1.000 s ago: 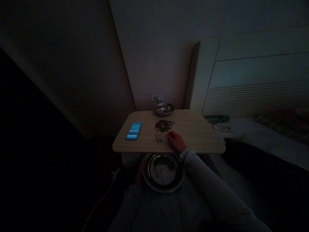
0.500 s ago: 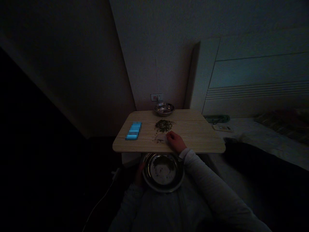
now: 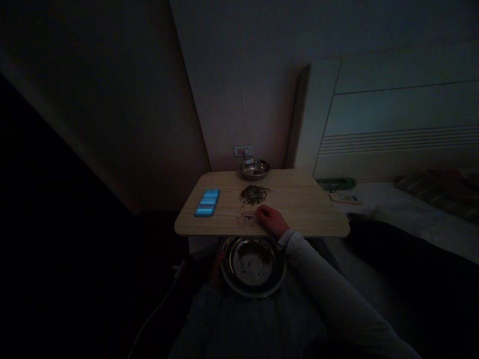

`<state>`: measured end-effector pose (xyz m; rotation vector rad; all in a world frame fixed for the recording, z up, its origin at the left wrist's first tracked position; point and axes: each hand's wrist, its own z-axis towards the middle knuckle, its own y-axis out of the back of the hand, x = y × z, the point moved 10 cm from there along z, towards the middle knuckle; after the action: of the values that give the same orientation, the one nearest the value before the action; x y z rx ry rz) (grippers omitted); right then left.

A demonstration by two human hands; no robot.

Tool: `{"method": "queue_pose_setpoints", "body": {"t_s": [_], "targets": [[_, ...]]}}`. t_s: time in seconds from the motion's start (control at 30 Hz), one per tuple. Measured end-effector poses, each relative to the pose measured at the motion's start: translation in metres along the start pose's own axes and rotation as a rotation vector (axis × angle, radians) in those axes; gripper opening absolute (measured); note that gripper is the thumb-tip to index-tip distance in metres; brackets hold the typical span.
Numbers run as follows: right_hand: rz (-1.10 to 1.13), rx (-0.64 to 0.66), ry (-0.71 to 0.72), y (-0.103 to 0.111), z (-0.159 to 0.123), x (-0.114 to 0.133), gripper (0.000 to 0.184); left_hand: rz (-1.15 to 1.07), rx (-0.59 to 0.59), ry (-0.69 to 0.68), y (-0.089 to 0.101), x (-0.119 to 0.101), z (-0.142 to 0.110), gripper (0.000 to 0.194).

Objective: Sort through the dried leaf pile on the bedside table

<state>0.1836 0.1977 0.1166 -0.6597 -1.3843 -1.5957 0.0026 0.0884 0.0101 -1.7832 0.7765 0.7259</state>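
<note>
My right hand (image 3: pixel 272 221) is closed at the front of the wooden table, its fingers pinching the edge of a clear, round-edged plastic piece (image 3: pixel 245 220). A few dark bits lie on or under that piece; I cannot tell which. Just beyond it is a loose pile of small dark seed-like grains (image 3: pixel 254 194). My left hand (image 3: pixel 216 269), dim and partly hidden, grips the left rim of a large steel bowl (image 3: pixel 252 289). The bowl is below the table's front edge, over my lap, with dark grains inside.
The small light wood table (image 3: pixel 307 212) has a smaller steel bowl (image 3: pixel 254 170) at its back edge and a phone with a blurred, lit screen (image 3: pixel 207 202) at left. A wall socket (image 3: pixel 243 150) is behind. A bed with a white headboard (image 3: pixel 374 109) stands to the right.
My right hand and the clear plastic piece have shifted slightly towards me and to the left. The left hand and the large bowl are where they were.
</note>
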Motion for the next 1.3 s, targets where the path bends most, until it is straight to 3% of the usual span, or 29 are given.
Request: {"method": "queue_pose_setpoints", "body": {"t_s": [0.13,0.4,0.7,0.97,1.3], "targets": [[0.006,0.038,0.000,-0.002,-0.002,0.002,0.012,-0.006,0.043,-0.012,-0.005,-0.003,-0.002,0.035],[0.108,0.135,-0.017,-0.009,-0.004,0.006,0.012,0.047,0.021,-0.045,0.000,-0.005,0.001,0.034],[0.117,-0.234,-0.110,0.026,-0.004,-0.010,0.015,0.016,0.067,0.011,-0.009,-0.003,-0.004,0.040],[0.077,-0.264,-0.091,0.029,-0.005,-0.010,0.014,0.006,0.039,-0.008,-0.002,-0.002,0.000,0.039],[0.063,-0.242,-0.096,0.027,-0.005,-0.011,0.012,-0.021,0.068,-0.017,-0.010,-0.005,-0.005,0.041]]}}
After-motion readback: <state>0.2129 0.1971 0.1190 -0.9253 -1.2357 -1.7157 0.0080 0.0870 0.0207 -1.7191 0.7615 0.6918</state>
